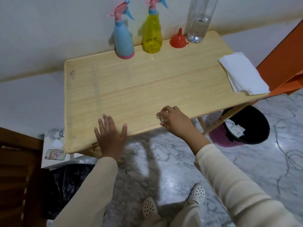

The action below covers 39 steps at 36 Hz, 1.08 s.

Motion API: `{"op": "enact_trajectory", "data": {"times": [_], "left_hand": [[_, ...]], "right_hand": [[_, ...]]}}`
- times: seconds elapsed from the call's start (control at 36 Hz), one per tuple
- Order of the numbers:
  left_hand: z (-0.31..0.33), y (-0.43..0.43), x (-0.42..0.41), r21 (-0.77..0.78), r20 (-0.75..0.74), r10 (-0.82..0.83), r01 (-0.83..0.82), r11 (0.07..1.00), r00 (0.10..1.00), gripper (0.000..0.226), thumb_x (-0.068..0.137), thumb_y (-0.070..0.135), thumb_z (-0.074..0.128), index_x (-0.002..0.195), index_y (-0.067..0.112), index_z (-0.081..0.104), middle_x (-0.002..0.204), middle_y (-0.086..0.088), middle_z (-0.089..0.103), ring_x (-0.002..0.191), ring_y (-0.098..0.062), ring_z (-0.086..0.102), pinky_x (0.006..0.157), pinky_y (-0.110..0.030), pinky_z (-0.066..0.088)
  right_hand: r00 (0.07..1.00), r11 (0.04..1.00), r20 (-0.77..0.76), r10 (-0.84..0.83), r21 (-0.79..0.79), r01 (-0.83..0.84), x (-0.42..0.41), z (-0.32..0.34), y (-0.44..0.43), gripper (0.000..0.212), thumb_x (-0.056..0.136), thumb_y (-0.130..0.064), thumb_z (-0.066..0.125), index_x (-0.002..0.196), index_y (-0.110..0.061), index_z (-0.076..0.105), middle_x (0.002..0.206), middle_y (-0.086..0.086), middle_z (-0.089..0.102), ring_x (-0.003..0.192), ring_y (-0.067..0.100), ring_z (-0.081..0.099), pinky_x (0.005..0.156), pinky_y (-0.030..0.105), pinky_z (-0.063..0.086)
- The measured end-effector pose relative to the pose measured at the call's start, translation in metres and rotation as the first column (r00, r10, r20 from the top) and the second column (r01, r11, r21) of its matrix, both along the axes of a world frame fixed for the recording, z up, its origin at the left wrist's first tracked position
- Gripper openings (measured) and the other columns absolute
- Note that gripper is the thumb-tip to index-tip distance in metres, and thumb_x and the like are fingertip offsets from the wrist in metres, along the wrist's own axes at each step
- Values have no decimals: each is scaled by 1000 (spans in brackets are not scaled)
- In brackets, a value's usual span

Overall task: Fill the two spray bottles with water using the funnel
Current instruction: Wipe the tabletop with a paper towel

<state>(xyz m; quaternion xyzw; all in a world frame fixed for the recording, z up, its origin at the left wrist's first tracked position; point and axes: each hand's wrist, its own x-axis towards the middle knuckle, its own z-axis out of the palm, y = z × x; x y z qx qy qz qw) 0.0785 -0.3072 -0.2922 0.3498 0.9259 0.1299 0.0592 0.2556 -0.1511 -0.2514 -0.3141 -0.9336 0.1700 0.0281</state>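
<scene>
Here, funnel [178, 39] sits well beyond right hand [173, 120], untouched.

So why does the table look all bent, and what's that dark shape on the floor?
Head view: the wide-angle lens bows the table edges and wall line; the dark shape on the marble floor looks like the person's own shadow; the right hand is slightly blurred around something pale; light glints off the clear bottle.
</scene>
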Motion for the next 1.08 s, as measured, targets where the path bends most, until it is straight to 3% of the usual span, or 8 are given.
{"op": "enact_trajectory", "data": {"times": [0.14,0.33,0.47,0.61,0.67,0.75,0.89,1.08], "left_hand": [[3,1,7,46,20,6,-7,999,1000,67,94,45,40,144,0,33,154,-18,26,143,-37,21,113,-53,16],[7,-3,35,129,33,-51,46,991,998,64,88,40,32,127,-6,53,135,-25,51,126,-45,46,101,-53,40],[12,10,87,166,61,-126,114,980,990,49,83,20,67,123,-6,56,124,-25,58,115,-40,54,94,-48,46],[17,32,156,202,160,-158,125,971,974,57,84,19,68,134,0,48,136,-19,50,126,-33,46,103,-41,40],[15,43,188,169,223,-245,210,963,943,55,87,20,63,137,5,45,142,-15,45,131,-29,41,107,-38,34],[8,67,238,102,323,-380,368,924,867,54,92,25,57,142,11,40,147,-9,40,135,-23,36,111,-31,27],[11,131,311,55,508,-416,453,890,755,53,95,28,51,144,15,35,150,-4,35,138,-18,31,112,-28,25],[6,250,385,-26,544,-566,686,727,620,49,98,34,46,142,16,36,149,-3,36,136,-18,34,107,-27,28]], "right_hand": [[991,996,-126,-48,-74,39,7,-8,-12,21,93,-12,54,112,-14,63,115,7,56,98,28,45,74,38,45],[967,984,-224,-124,-156,90,26,-13,-25,19,91,-8,54,107,-10,66,108,10,57,94,29,47,76,36,43],[952,945,-237,-195,-305,118,65,-11,-19,18,90,-9,57,105,-4,65,101,13,56,91,24,50,74,32,42],[937,900,-165,-307,-372,229,130,-12,-2,21,89,-12,58,108,-6,64,107,9,58,99,25,54,78,32,45],[923,875,-128,-363,-388,290,162,-13,7,22,90,-15,58,110,-9,64,109,8,58,101,24,54,82,33,46],[895,841,-93,-435,-396,368,214,-16,26,22,90,-15,59,111,-10,64,112,6,59,105,22,54,79,23,39],[854,796,-38,-520,-384,468,297,-20,62,26,90,-12,57,115,-10,62,115,8,54,106,23,52,78,16,29],[784,725,40,-619,-353,591,389,-23,142,29,90,-11,57,118,-9,59,116,11,49,107,28,51,88,29,40]]}}
